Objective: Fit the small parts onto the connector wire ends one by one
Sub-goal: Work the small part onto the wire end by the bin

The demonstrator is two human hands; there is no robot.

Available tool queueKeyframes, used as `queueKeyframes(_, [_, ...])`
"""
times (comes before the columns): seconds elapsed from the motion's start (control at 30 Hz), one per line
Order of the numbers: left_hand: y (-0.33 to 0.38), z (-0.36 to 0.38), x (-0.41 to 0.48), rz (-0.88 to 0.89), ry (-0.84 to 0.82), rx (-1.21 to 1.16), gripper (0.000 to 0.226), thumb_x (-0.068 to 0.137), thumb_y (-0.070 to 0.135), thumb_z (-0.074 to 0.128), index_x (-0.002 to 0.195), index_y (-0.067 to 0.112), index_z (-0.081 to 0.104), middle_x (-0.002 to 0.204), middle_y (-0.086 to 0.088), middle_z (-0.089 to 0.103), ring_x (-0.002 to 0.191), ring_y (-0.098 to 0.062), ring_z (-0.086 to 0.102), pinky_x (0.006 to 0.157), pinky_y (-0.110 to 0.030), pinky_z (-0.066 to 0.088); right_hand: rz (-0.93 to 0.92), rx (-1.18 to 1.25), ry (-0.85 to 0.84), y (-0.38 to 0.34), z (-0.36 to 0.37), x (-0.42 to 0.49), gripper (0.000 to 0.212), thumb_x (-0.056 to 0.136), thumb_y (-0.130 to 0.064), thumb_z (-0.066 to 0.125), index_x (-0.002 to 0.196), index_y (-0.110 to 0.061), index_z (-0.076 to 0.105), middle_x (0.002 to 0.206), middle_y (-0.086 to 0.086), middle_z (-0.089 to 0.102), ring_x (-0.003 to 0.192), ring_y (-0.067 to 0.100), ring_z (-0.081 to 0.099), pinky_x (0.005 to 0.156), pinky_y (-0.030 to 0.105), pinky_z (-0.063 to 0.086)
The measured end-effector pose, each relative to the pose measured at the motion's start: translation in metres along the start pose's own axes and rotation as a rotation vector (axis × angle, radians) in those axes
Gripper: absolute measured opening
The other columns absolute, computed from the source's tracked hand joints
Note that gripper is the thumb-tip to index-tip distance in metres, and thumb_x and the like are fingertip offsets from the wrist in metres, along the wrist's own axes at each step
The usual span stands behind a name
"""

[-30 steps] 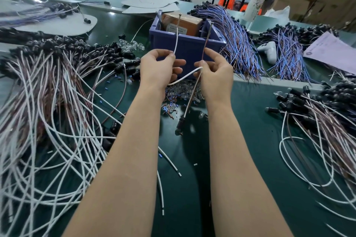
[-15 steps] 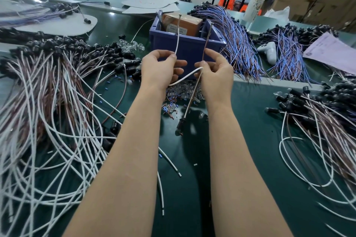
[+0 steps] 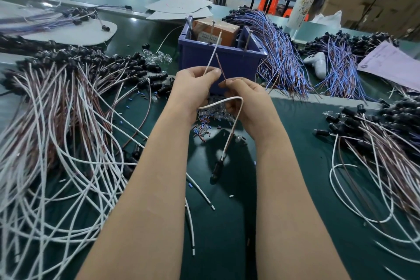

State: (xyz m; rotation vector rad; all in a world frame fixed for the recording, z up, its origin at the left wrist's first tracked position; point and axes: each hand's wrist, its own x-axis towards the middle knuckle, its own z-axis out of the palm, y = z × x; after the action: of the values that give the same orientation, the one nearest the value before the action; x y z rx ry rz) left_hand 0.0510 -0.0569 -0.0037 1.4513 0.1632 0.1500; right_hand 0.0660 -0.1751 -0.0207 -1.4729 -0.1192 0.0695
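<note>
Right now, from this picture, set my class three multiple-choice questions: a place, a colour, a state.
1. Where does the blue bin stand? A. On the floor B. On the table, ahead of the person C. On a chair
2. What colour is the wire that the left hand pinches? A. Green B. Yellow C. White
3. What is the right hand doing? A. Pinching the brown wire B. Lying flat C. Gripping a bottle

Answers: 1 B, it sits on the green table past both hands; 2 C, the wire rising from that pinch is white; 3 A, finger and thumb close on the brown wire.
</note>
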Motion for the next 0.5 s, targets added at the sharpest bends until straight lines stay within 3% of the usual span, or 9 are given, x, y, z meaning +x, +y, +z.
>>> queueKeyframes(0.2, [0.0028,-0.001,-0.0016,0.008,-0.049,-0.169,0.011,0.094,0.01,0.053,0.089,0.013,0.062,0.039,0.015,0.032,0.032,-0.001,0.024,0.033,-0.013,0.021,-0.018,-0.114,-0.02,0.0022,-0.0012,0.0005,0.019,0.086,-0.011,0.055,0.071,-0.013,0.067,0.047,-0.007,0.051,0.043,0.01,0.045,0.044,0.021,0.036])
queueKeyframes(0.5, [0.0023,-0.0033,0.0013,0.0,0.104,-0.201,0.017,0.093,0.01,0.056,0.077,0.016,0.055,0.035,0.014,0.032,0.029,-0.001,0.025,0.033,-0.011,0.021,-0.001,-0.152,-0.038,0.0034,-0.0022,0.0016,0.022,0.084,-0.01,0.054,0.066,-0.014,0.066,0.047,-0.006,0.05,0.045,0.011,0.042,0.047,0.021,0.036])
